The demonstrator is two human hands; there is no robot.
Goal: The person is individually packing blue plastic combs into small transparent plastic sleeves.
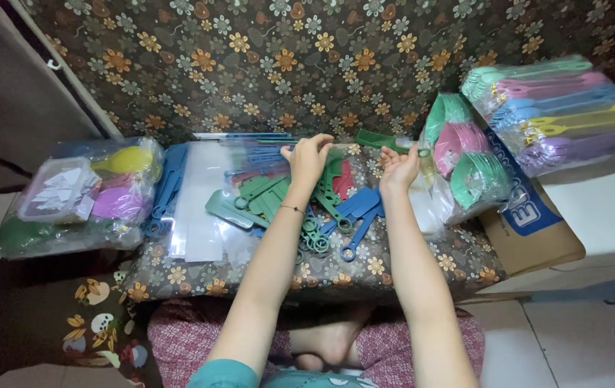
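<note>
My left hand [309,156] and my right hand [400,167] are both raised over a flowered cushion [322,269] on my lap. Together they hold a clear plastic sleeve [365,147] with a green plastic utensil [378,139] at its top edge. Under my hands lies a loose pile of flat plastic utensils [322,201] in green, blue and red, with ring-shaped handle ends. A sheet of clear plastic sleeves [203,201] lies to the left of the pile.
A clear bag [77,194] with coloured plastic items and white pieces sits at the left. Bagged green and pink plastic pieces [465,154] rest on a cardboard box [530,230] at the right. Packed coloured utensils [558,111] lie further right. Flowered fabric [322,65] covers the floor beyond.
</note>
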